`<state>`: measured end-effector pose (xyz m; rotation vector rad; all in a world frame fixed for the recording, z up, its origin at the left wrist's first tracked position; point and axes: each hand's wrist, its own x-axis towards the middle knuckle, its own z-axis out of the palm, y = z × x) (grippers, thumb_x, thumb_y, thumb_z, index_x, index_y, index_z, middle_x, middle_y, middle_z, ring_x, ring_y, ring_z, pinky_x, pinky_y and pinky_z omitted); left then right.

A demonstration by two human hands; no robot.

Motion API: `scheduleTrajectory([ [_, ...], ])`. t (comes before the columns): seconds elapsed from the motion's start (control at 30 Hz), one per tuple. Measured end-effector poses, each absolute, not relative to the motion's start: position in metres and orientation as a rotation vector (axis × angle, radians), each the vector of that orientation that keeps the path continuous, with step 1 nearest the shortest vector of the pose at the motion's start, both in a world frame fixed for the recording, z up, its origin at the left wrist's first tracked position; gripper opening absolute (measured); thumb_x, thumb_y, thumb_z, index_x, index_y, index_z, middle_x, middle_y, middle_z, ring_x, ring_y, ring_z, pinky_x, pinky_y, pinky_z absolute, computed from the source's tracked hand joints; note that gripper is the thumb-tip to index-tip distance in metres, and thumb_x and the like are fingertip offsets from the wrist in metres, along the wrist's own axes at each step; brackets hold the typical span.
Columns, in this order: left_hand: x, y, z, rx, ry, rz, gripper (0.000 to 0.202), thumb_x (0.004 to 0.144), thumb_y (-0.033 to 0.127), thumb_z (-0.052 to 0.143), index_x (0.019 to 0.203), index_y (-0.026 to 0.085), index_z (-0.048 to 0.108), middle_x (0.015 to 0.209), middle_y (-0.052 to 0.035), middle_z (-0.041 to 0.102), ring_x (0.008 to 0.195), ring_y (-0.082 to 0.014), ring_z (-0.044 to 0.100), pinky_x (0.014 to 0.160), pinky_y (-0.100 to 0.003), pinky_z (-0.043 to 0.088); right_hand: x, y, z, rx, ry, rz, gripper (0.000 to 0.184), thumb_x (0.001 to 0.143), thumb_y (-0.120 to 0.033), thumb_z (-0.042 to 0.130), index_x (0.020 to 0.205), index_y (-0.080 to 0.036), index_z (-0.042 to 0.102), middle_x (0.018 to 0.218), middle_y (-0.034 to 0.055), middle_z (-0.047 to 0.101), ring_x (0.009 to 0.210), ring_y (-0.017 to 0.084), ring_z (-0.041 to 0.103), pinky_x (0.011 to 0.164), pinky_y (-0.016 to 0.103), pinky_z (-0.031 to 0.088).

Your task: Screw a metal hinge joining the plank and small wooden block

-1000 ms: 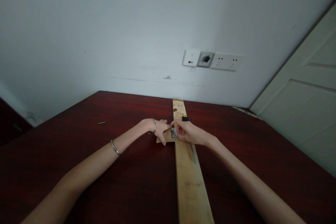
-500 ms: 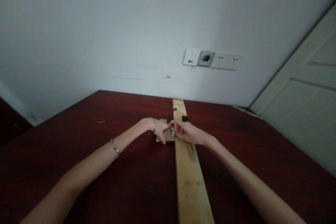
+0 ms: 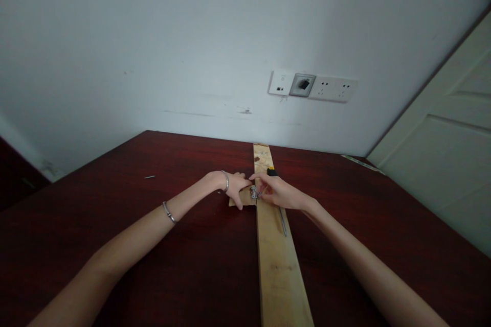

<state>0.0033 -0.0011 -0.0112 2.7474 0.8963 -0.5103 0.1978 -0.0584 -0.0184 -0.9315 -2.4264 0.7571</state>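
A long pale wooden plank (image 3: 278,260) runs from the near edge toward the wall on the dark red table (image 3: 153,245). A small wooden piece (image 3: 244,198) lies against its left side, with a small metal hinge (image 3: 253,192) across the joint. My left hand (image 3: 233,185) rests on the small piece, fingers spread flat. My right hand (image 3: 278,191) is curled, its fingertips pinched at the hinge; what they pinch is too small to make out. A screwdriver (image 3: 283,220) with a yellow-black handle lies under my right hand along the plank.
A loose screw or nail (image 3: 149,177) lies on the table at the far left. Wall sockets (image 3: 312,87) sit above the table's back edge. A white door (image 3: 445,133) stands at the right.
Almost nothing: both hands stay at the hinge, with only slight finger movement and a small shift of the camera.
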Motion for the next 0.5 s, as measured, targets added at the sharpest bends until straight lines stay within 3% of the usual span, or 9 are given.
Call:
scheduleTrajectory([
  [0.27,0.0036,0.0027,-0.0145,2.749,0.888,-0.515,0.095,0.053,0.062,0.07,0.131,0.016,0.044,0.125,-0.0166,0.048,0.107,-0.0334,0.049,0.09,-0.04,0.042,0.1971,-0.0581,-0.0223,-0.925,-2.459,0.691,0.046,0.078,-0.009,0.051,0.122,-0.019,0.043,0.084,0.0006,0.057,0.072,0.012,0.055,0.067,0.026,0.046],
  [0.5,0.003,0.0043,-0.0176,2.734,0.912,-0.499,0.097,0.051,0.062,0.071,0.133,0.021,0.041,0.125,-0.0128,0.049,0.108,-0.0319,0.048,0.09,-0.039,0.042,0.1972,-0.0571,-0.0257,-0.947,-2.476,0.664,0.049,0.076,-0.007,0.051,0.123,-0.019,0.043,0.083,0.0001,0.057,0.069,0.011,0.053,0.065,0.024,0.044],
])
